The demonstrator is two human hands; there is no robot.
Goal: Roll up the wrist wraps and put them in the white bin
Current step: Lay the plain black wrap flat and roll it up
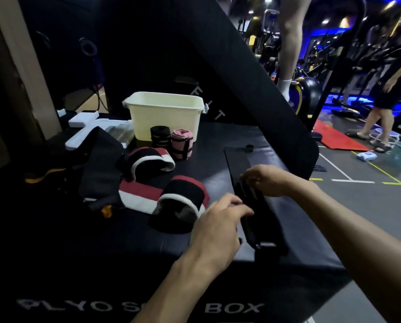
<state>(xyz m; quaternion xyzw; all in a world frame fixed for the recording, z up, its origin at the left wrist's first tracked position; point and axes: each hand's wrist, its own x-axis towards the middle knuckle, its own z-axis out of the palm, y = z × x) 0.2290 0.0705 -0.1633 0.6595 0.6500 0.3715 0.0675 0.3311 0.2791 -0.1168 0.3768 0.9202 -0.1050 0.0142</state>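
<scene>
Fingers (246, 212) of both hands on black wrist wrap (251, 206)

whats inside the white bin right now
Only the white bin rim and a strip of its inner far wall show; the near wall hides its floor. Two rolled wraps stand outside, in front.

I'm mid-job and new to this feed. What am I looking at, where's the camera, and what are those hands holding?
No robot here: a head-worn camera looks down at a person's bare hands over a black plyo box. The left hand and right hand each have a grip on a long black wrist wrap, stretched away from them. Two striped wraps lie loose to the left. A black roll and a pink roll stand in front of the white bin, not inside it.
</scene>
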